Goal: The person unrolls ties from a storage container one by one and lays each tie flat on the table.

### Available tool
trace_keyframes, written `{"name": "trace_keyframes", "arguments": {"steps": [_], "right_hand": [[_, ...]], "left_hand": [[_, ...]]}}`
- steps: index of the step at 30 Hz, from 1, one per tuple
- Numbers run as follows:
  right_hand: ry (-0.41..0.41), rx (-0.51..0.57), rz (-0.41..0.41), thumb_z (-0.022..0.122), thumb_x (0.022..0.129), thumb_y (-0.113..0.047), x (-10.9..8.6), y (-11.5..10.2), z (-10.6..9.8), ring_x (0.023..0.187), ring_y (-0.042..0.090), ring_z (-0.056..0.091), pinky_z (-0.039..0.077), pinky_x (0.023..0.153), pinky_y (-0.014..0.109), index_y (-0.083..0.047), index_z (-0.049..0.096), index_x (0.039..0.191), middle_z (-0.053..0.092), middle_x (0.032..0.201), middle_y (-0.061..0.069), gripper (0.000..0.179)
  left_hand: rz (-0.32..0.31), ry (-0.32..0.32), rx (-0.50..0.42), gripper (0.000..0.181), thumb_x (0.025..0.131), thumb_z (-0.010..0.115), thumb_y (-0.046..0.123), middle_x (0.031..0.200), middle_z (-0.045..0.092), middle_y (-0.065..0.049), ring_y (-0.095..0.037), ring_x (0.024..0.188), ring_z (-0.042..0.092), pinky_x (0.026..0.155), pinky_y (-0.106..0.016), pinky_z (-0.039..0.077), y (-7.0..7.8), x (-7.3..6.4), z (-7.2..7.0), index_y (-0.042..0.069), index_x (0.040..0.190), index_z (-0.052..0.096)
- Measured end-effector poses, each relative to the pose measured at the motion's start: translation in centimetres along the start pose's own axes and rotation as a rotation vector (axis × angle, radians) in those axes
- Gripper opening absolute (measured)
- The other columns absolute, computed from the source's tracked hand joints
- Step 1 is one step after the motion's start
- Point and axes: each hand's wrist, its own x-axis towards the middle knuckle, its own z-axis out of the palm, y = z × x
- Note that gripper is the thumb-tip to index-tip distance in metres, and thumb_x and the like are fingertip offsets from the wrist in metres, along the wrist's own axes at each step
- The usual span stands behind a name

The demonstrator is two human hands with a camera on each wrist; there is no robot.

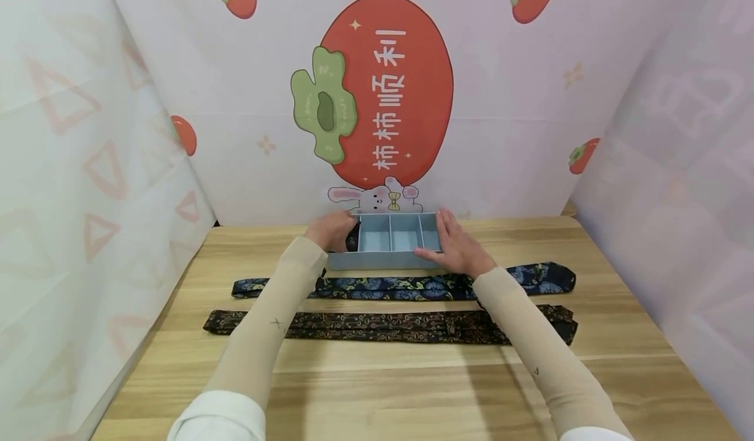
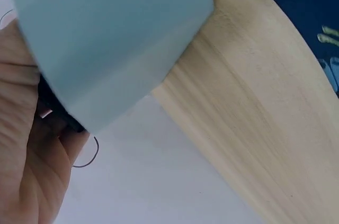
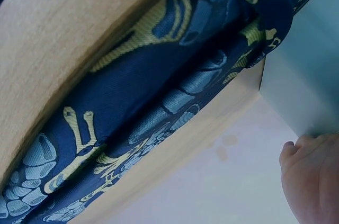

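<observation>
A light blue divided box [image 1: 385, 260] stands at the back of the table. My left hand [image 1: 331, 230] is at its leftmost compartment, fingers curled round a dark rolled tie [image 1: 353, 239]. In the left wrist view that hand [image 2: 26, 128] has a black edge of it between thumb and fingers beside the box wall [image 2: 106, 38]; the rest is hidden. Over the box's right end lies my right hand [image 1: 461, 248], fingers straight toward the back corner and thumb at the front rim. In the right wrist view only part of that hand [image 3: 312, 176] shows, touching the box.
A navy tie with a blue and yellow pattern [image 1: 383, 288] lies folded lengthwise just before the box, under both forearms. Nearer is a black tie with a brownish pattern [image 1: 377, 326]. A printed cloth backdrop [image 1: 489, 166] rises behind the wooden table [image 1: 377, 388].
</observation>
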Motion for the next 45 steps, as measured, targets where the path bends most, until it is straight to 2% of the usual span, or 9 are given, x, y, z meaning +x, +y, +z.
{"name": "trace_keyframes", "arguments": {"steps": [5,10,17,21,25,28,31,41,45], "right_hand": [[0.0,0.0,0.003,0.053,0.095,-0.078,0.2,-0.1,-0.3,0.166,0.037,0.002,0.02,0.133,0.054,0.002,0.002,0.168,-0.001,0.178,0.021,0.119],[0.004,-0.014,0.008,0.053,0.096,-0.078,0.1,-0.3,-0.5,0.166,0.038,0.003,0.019,0.133,0.054,0.002,0.003,0.168,-0.001,0.178,0.022,0.119],[0.017,-0.013,-0.002,0.054,0.096,-0.077,0.0,-0.2,-0.3,0.166,0.039,0.006,0.02,0.133,0.054,0.004,0.005,0.167,0.003,0.177,0.024,0.118],[0.014,-0.01,0.002,0.053,0.096,-0.078,0.0,-0.1,0.0,0.166,0.038,0.005,0.02,0.133,0.053,0.002,0.005,0.168,0.002,0.178,0.022,0.118],[0.029,-0.006,-0.012,0.054,0.095,-0.077,0.0,-0.2,0.1,0.166,0.04,0.007,0.021,0.133,0.055,0.003,0.006,0.167,0.004,0.177,0.024,0.118],[0.037,-0.008,-0.011,0.055,0.096,-0.077,0.0,-0.3,0.0,0.166,0.04,0.007,0.02,0.133,0.055,0.004,0.006,0.167,0.004,0.177,0.024,0.118],[0.041,-0.011,-0.011,0.055,0.096,-0.076,0.0,-0.3,-0.3,0.165,0.04,0.008,0.02,0.133,0.055,0.004,0.006,0.167,0.004,0.177,0.024,0.117],[0.026,-0.024,0.001,0.053,0.096,-0.078,-0.2,-0.2,0.0,0.166,0.04,0.007,0.022,0.132,0.055,0.003,0.005,0.167,0.003,0.177,0.023,0.118],[0.032,-0.019,-0.003,0.054,0.096,-0.077,-0.4,-0.2,0.0,0.165,0.041,0.008,0.022,0.132,0.055,0.004,0.006,0.167,0.004,0.177,0.024,0.117]], "left_hand": [[-0.012,-0.014,0.001,0.029,0.089,0.084,0.021,0.105,0.078,-0.011,-0.022,0.088,0.071,0.086,-0.037,0.063,-0.3,0.2,-0.1,0.006,0.112,0.075],[-0.005,0.005,-0.026,0.022,0.091,0.081,0.017,0.097,0.077,-0.009,-0.019,0.075,0.066,0.074,-0.034,0.06,-0.6,0.5,0.3,0.006,0.109,0.076],[0.038,0.096,-0.062,0.034,0.084,0.089,0.025,0.094,0.079,-0.008,-0.017,0.073,0.069,0.072,-0.033,0.063,-0.8,0.5,1.0,0.005,0.109,0.08],[0.049,0.117,-0.034,0.045,0.079,0.094,0.034,0.095,0.08,-0.007,-0.019,0.078,0.073,0.075,-0.035,0.064,-0.8,0.4,1.2,0.005,0.11,0.08],[0.04,0.061,0.091,0.031,0.085,0.09,0.024,0.094,0.079,-0.007,-0.02,0.079,0.071,0.076,-0.035,0.063,-0.5,0.0,0.7,0.007,0.108,0.08],[0.036,0.001,0.173,0.011,0.091,0.08,0.008,0.091,0.077,-0.008,-0.017,0.07,0.063,0.064,-0.03,0.056,0.0,-0.1,0.1,0.007,0.102,0.078],[0.034,-0.018,0.2,0.011,0.092,0.073,-0.001,0.086,0.077,-0.009,-0.015,0.063,0.055,0.056,-0.027,0.045,0.2,0.0,-0.1,0.007,0.098,0.078],[0.056,0.061,0.076,0.007,0.087,0.08,0.002,0.077,0.073,-0.008,-0.015,0.059,0.054,0.053,-0.027,0.04,-0.2,0.3,0.4,0.005,0.093,0.077],[0.042,0.062,0.025,0.02,0.083,0.088,0.01,0.087,0.074,-0.01,-0.019,0.071,0.06,0.061,-0.03,0.052,-0.2,0.2,0.0,0.005,0.099,0.076]]}}
